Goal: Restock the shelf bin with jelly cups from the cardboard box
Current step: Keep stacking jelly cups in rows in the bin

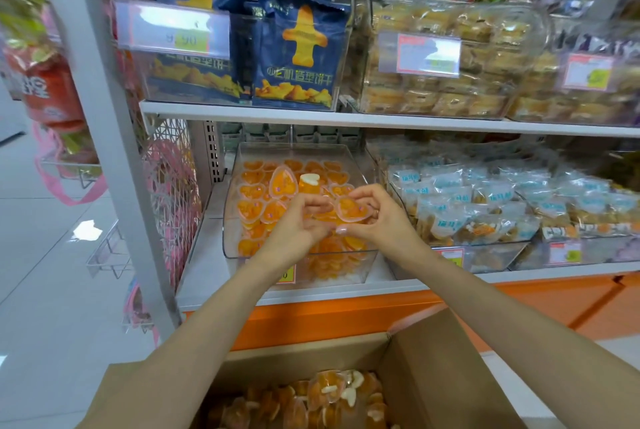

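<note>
Lower the heart-shaped jelly cup [351,208], pinched lid-up at frame centre in the curled grip of the right hand [377,220], left hand [298,224] curled alongside with hold unclear, into the shelf bin [294,151] directly beneath.

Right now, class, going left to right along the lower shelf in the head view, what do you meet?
Pink netting → shelf bin of orange jelly cups → blue-and-white snack packets.
</note>
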`<state>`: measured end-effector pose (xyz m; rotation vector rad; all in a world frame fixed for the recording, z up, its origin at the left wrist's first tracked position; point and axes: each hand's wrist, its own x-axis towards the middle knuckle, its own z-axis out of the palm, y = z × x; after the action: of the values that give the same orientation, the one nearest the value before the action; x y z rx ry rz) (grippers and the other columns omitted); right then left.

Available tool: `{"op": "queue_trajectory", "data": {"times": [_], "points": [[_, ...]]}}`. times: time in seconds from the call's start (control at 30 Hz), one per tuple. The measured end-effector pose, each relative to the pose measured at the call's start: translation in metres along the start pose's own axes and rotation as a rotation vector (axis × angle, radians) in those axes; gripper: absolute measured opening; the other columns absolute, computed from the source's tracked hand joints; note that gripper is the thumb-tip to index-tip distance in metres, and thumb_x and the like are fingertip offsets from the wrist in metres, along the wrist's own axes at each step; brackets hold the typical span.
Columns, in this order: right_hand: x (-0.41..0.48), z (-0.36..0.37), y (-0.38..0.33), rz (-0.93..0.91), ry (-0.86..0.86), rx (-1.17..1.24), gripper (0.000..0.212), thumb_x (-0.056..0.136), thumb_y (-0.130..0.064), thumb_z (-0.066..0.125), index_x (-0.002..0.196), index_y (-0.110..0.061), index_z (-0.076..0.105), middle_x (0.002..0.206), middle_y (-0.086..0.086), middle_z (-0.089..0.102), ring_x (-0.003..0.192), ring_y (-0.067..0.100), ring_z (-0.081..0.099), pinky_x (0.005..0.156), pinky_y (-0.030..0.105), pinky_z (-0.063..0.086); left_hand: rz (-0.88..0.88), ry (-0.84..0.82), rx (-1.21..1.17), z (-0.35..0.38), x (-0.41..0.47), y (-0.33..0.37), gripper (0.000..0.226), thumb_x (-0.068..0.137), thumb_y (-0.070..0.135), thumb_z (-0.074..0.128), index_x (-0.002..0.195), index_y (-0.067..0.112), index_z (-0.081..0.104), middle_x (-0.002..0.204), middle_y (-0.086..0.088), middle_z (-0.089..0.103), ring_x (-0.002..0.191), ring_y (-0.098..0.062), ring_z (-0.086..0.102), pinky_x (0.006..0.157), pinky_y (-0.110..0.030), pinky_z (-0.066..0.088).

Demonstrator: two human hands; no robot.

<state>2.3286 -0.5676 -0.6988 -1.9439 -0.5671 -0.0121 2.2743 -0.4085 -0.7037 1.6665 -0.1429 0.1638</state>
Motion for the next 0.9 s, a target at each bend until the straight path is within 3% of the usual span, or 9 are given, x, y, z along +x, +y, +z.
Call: {"op": "queue_trajectory", "data": {"times": [0.17,0.27,0.33,0.43,0.53,0.67,0.73,0.83,0.9], "points": [[-0.004,0.000,-0.008,-0.125,0.021,-0.168,0.053,0.062,-0.015,0.086,0.099,-0.024,0.049,0.096,-0.013,0.056,0.088,-0.003,0.054,0.073,0.010,0.043,-0.086,-0.105,-0.101,0.001,0.002,0.003,0.031,0.085,-0.002,0.059,0.111,0.014,0.057,0.104,0.005,0.060,0.092,-0.002,0.060,0.079,-0.013,0.050],[-0.004,0.000,-0.012,-0.112,-0.110,-0.084,0.055,0.065,-0.002,0.082,0.107,-0.022,0.053,0.106,-0.007,0.053,0.079,-0.009,0.058,0.069,0.013,0.049,-0.087,-0.025,-0.048,-0.001,0.003,-0.001,0.036,0.086,0.003,0.061,0.121,0.009,0.053,0.106,0.002,0.056,0.091,-0.004,0.056,0.073,-0.009,0.049],[-0.003,-0.004,-0.016,-0.068,-0.191,0.016,0.053,0.069,0.006,0.076,0.110,-0.021,0.056,0.117,0.001,0.055,0.082,-0.005,0.062,0.070,0.018,0.054,-0.120,-0.008,-0.052,-0.007,0.004,-0.005,0.032,0.090,0.009,0.058,0.121,0.009,0.053,0.110,-0.004,0.058,0.095,-0.012,0.056,0.078,-0.017,0.048],[0.003,-0.016,-0.018,-0.155,-0.192,-0.108,0.053,0.073,-0.002,0.076,0.112,-0.032,0.058,0.112,-0.007,0.056,0.075,0.002,0.057,0.067,0.015,0.049,-0.180,-0.130,-0.176,-0.012,0.003,-0.004,0.027,0.096,0.012,0.045,0.123,0.009,0.053,0.110,-0.006,0.063,0.101,-0.019,0.062,0.085,-0.027,0.051],[0.005,-0.025,-0.020,-0.222,-0.262,-0.224,0.063,0.074,-0.012,0.077,0.122,-0.041,0.049,0.109,-0.013,0.052,0.081,-0.003,0.047,0.069,0.011,0.041,-0.247,-0.230,-0.365,-0.010,0.004,-0.001,0.025,0.098,0.009,0.037,0.119,0.012,0.051,0.101,-0.008,0.067,0.088,-0.017,0.067,0.071,-0.022,0.053],[0.006,-0.025,-0.019,-0.221,-0.318,-0.339,0.061,0.076,-0.021,0.077,0.126,-0.038,0.047,0.107,-0.008,0.048,0.083,-0.002,0.044,0.073,0.011,0.039,-0.298,-0.248,-0.372,-0.009,0.005,0.000,0.020,0.099,0.011,0.036,0.112,0.012,0.051,0.093,-0.008,0.068,0.077,-0.016,0.070,0.062,-0.019,0.052],[0.008,-0.023,-0.019,-0.179,-0.287,-0.365,0.058,0.073,-0.025,0.079,0.121,-0.035,0.047,0.105,-0.008,0.049,0.084,0.002,0.045,0.076,0.016,0.042,-0.270,-0.207,-0.217,-0.009,0.004,0.004,0.016,0.099,0.015,0.039,0.108,0.012,0.052,0.093,-0.007,0.068,0.076,-0.014,0.069,0.064,-0.020,0.052],[0.012,-0.018,-0.016,-0.120,-0.193,-0.455,0.060,0.070,-0.033,0.081,0.121,-0.028,0.049,0.097,-0.010,0.047,0.085,0.008,0.047,0.081,0.031,0.047,-0.079,0.047,0.336,-0.019,0.011,0.009,0.011,0.097,0.019,0.046,0.103,0.013,0.053,0.104,-0.009,0.064,0.084,-0.018,0.065,0.073,-0.031,0.052],[0.016,-0.014,-0.012,-0.119,-0.178,-0.583,0.062,0.070,-0.038,0.080,0.123,-0.025,0.050,0.097,-0.011,0.044,0.088,0.008,0.044,0.086,0.032,0.045,-0.018,0.160,0.409,-0.029,0.015,0.011,0.009,0.096,0.018,0.047,0.099,0.012,0.054,0.106,-0.010,0.065,0.086,-0.022,0.064,0.076,-0.034,0.050]]}}
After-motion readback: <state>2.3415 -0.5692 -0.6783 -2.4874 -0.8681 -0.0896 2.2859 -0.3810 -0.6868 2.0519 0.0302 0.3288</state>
